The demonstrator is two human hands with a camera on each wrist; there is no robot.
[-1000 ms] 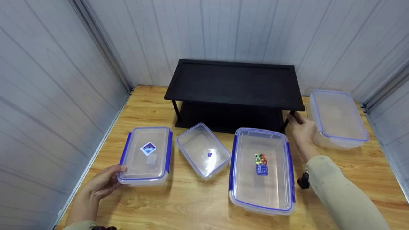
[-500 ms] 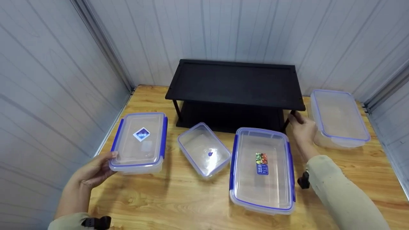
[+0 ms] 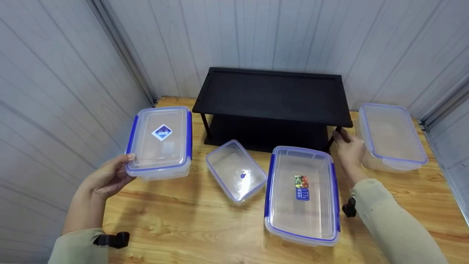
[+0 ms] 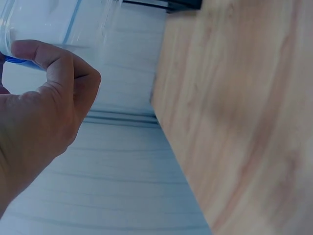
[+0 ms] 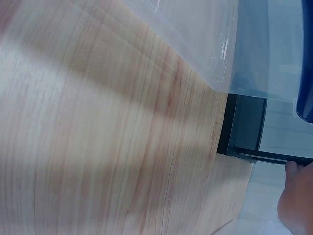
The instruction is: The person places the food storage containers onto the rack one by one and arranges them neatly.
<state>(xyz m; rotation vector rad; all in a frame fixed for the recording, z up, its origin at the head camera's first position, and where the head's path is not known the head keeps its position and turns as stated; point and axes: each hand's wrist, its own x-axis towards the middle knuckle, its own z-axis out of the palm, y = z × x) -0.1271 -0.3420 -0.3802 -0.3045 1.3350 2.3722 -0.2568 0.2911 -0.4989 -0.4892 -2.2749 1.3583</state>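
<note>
My left hand (image 3: 110,178) grips the near left corner of a lidded clear food container (image 3: 160,141) with blue side clips and a diamond sticker. In the left wrist view the thumb and curled fingers hold the container (image 4: 54,22) above the wooden table. At the right, my right hand (image 3: 349,149) pinches the front right post of a black two-tier shelf rack (image 3: 273,96), just under its top board. The right wrist view shows the fingers at that post (image 5: 269,155) too.
A small clear container (image 3: 229,165) lies askew before the rack. A larger blue-clipped container (image 3: 285,216) with a fruit label stands right of it. Another clear container (image 3: 394,134) is at the far right. Pale panel walls (image 3: 278,33) enclose the wooden table (image 3: 176,227).
My left hand has lifted the diamond-sticker container and moved it up and away, toward the rack's left side. The right hand stays on the post, and the other containers keep their places.
</note>
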